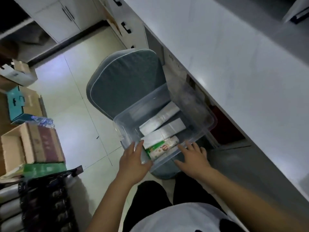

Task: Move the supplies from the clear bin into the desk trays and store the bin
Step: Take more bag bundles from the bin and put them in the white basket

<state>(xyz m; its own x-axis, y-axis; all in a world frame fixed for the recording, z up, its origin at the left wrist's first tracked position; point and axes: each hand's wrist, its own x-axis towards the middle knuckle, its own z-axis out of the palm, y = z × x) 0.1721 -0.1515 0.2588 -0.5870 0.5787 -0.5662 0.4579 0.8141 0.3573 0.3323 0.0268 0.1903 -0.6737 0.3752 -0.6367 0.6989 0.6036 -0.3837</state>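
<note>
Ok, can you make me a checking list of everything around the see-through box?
Surface: grey cushioned chair beside a white desk, tiled floor.
Job's things: clear bin on the chair, holding white packs and a green-printed pack.
Clutter: cardboard boxes, teal box, plastic bottle on the left.
Hands: left hand on the bin's near corner; right hand open, at its near edge.
Cables: nothing seen.
Surroundings: white cabinets.

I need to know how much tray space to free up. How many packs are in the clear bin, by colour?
In the clear bin:
White or silvery packs: 3
Green-printed pack: 1
Total: 4 visible; more may be hidden underneath.
</note>
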